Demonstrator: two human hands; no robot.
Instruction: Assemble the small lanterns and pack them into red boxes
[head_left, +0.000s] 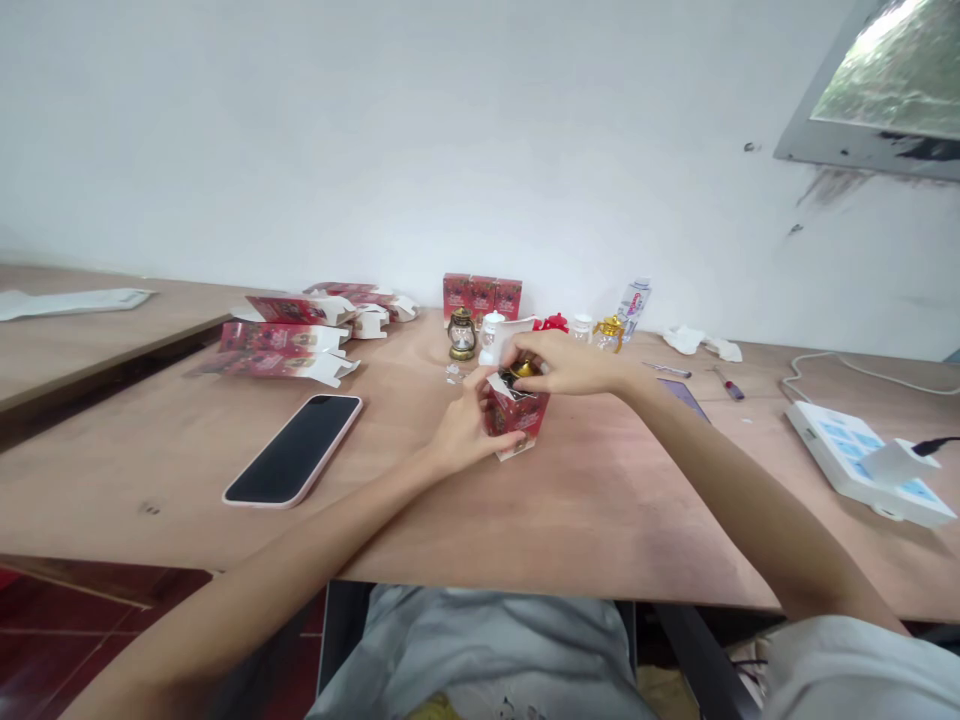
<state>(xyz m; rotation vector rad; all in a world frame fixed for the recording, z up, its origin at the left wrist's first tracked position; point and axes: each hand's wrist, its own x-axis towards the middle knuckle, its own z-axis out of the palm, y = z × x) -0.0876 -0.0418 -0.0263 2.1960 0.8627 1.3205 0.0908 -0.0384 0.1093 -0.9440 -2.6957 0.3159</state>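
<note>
My left hand (469,425) is closed round the side of a small red printed box (521,418), which stands on the table with its top flaps up. From above, my right hand (551,362) grips a small dark and gold lantern (525,370) at the box's open top. The lantern's lower part is hidden inside the box. Just behind stand a bronze lantern (462,335) and a white lantern (491,330), partly covered by a flap. Farther right are a red lantern (556,322), another white lantern (581,327) and a gold lantern (609,332).
Three closed red boxes (482,298) stand against the wall. Flattened or open cartons (281,350) lie at the left, near a phone (295,450). To the right are crumpled tissue (684,340), a screwdriver (729,385) and a white power strip (862,462) with a cable.
</note>
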